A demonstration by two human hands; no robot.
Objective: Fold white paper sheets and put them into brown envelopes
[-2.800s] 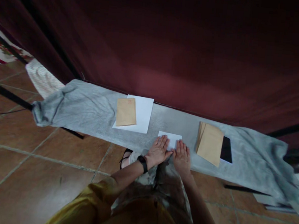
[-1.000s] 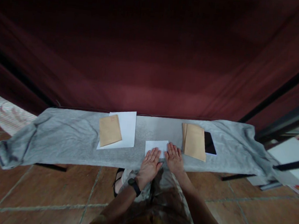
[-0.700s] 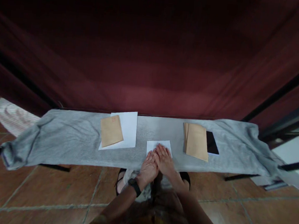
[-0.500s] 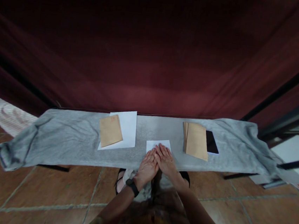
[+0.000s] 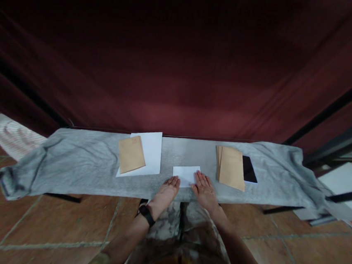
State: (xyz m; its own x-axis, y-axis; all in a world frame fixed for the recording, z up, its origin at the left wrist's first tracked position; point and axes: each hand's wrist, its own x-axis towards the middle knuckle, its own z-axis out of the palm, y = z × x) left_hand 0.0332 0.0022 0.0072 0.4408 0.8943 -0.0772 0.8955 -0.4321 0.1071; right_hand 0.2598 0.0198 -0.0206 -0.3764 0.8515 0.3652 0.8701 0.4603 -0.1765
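Observation:
A small white folded-looking sheet of paper (image 5: 186,174) lies flat on the grey cloth near the front edge. My left hand (image 5: 169,188) rests at its left side, fingers stretched out and touching the lower left corner. On the opposite side, my right hand (image 5: 204,190) lies flat with fingers extended over the paper's right edge. Neither hand grips anything. Left of them, brown envelopes (image 5: 131,155) lie over a larger white sheet (image 5: 153,152). To the right sits a stack of brown envelopes (image 5: 232,168), partly covering a dark phone or tablet (image 5: 248,169).
The grey cloth (image 5: 79,162) drapes a narrow bench with dark legs. A dark red curtain-like surface (image 5: 180,86) rises behind it. Brown floor tiles (image 5: 86,223) show below, and a white board (image 5: 346,186) stands at the far right.
My hands have moved apart, from together over the middle of the white paper to its left and right sides. More of the paper now shows.

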